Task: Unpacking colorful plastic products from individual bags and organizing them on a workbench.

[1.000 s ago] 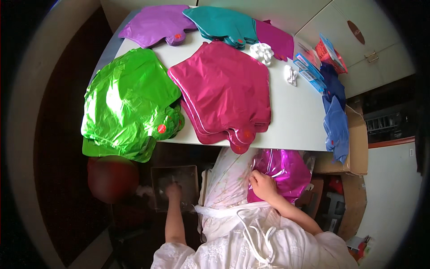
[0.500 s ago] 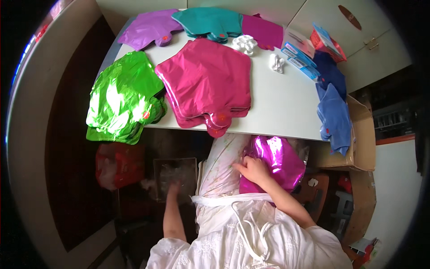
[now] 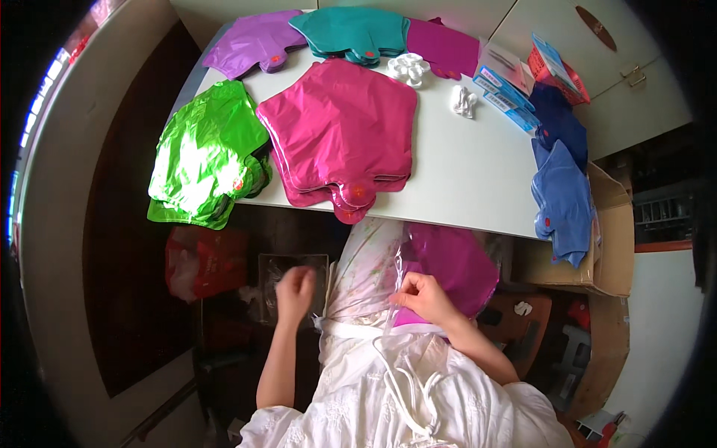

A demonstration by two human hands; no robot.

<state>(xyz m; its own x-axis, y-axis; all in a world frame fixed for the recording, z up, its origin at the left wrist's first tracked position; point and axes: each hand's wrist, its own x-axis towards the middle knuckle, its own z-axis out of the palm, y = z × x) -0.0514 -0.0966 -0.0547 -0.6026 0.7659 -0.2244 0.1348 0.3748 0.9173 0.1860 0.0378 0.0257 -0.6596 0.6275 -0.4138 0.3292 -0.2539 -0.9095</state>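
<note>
A purple foil balloon (image 3: 457, 269), flat and shiny, lies on my lap beneath the table's front edge. Beside it a clear plastic bag (image 3: 398, 272) shows as a crinkled strip. My right hand (image 3: 423, 297) pinches this plastic between thumb and fingers, at the balloon's left side. Over the box of clear plastic (image 3: 287, 272), left of my leg, my left hand (image 3: 296, 295) is held up with its fingers curled. Whatever is in those fingers, if anything, cannot be made out.
On the white table (image 3: 467, 172) lie stacks of pink balloons (image 3: 343, 131), green balloons (image 3: 202, 153), teal balloons (image 3: 351, 33) and blue balloons (image 3: 562, 194). White ribbon rolls (image 3: 408, 69) and blue boxes (image 3: 508, 97) sit farther back. A cardboard box (image 3: 614, 231) stands right; a red bag (image 3: 205, 261) lies left.
My left hand has come up out of the box and its fingers are curled. The right hand has shifted slightly down, and the clear plastic at its fingertips now stands up as a strip.
</note>
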